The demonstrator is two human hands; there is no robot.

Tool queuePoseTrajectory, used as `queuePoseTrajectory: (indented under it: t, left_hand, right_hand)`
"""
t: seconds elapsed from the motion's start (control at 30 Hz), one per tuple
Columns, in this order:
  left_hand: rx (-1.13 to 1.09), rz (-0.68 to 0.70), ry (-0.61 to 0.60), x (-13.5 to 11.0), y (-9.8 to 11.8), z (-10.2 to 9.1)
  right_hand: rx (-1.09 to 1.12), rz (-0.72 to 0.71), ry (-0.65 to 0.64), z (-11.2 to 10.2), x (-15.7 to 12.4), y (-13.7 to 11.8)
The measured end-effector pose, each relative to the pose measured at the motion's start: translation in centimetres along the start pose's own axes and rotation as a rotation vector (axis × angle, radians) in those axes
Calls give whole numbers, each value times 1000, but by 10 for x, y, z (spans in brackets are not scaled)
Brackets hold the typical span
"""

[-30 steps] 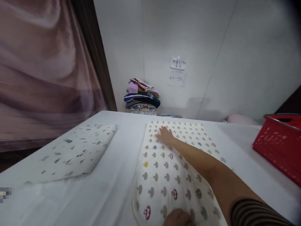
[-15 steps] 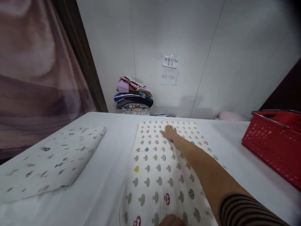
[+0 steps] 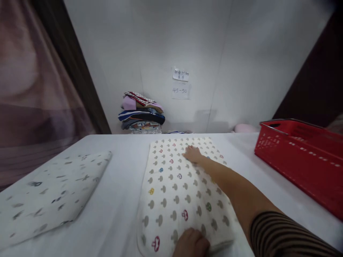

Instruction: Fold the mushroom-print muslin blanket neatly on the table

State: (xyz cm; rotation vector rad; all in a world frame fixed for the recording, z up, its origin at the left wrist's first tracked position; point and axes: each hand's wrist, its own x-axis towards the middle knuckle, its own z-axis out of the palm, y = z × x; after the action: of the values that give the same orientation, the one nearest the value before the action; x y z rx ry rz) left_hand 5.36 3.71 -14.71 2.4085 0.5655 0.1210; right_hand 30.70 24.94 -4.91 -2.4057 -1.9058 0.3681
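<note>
The right hand [image 3: 193, 155] is resting, gripping nothing, on seemingly light, soft cloth [image 3: 171, 192], best held by 2 corners; whether the left hand [image 3: 190, 243] is gripping, I cannot tell.

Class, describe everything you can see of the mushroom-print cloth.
The mushroom-print cloth is off-white and looks like soft fabric, with rows of grey mushrooms and a few in red, blue, yellow and green. It lies spread lengthwise on the white table, between another patterned cloth and a red basket. A thick edge shows near its lower right. The right hand rests on its far part; the left hand, fingers curled, is at its near part.
</note>
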Motion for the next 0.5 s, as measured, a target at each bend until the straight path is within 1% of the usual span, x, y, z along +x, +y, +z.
queuePoseTrajectory:
  t: [0.07,0.13,0.17,0.2,0.27,0.33,0.4,0.47,0.5]
  left_hand:
    - [44,31,47,-1,14,-11]
    - [67,86,114,-5,30,-26]
    - [78,105,151,-8,37,-34]
    - [98,114,178,-11,43,-41]
    - [143,137,171,-15,53,-54]
    - [163,165,163,-15,58,-62]
    - [181,169,162,-13,60,-66]
    - [212,165,162,-12,62,-66]
    - [231,163,166,-12,62,-67]
  right_hand:
    - [3,-5,-5,0,-40,22]
    - [7,25,7,-1,-86,52]
    - [14,63,26,-2,-111,71]
    - [22,114,51,-3,-138,90]
    - [57,260,113,-4,-193,127]
    - [125,397,169,-3,-249,157]
    - [281,507,248,2,-300,174]
    - [487,579,322,9,-341,176]
    - [588,601,337,14,-356,173]
